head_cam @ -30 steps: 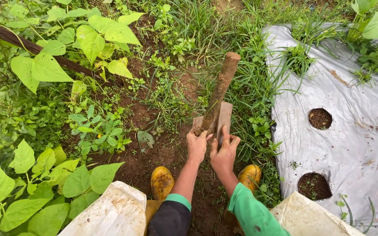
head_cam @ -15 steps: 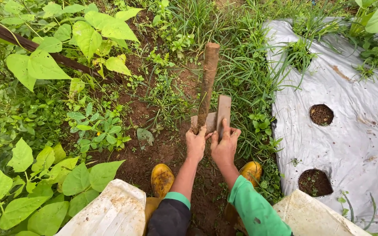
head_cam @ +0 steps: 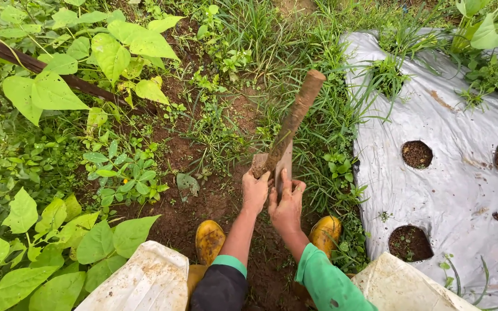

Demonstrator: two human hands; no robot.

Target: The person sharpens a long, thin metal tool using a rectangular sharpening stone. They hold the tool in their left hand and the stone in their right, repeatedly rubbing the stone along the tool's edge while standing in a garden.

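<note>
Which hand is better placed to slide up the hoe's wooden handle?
Left, probably: the left hand sits at the base of the wooden handle, while the right hand grips the metal blade lower down.

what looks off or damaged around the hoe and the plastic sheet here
The silver sheet is mud-smeared, with weeds growing over its top edge. The hoe, gripped by both hands, is caked in soil. Nothing else stands out.
</note>
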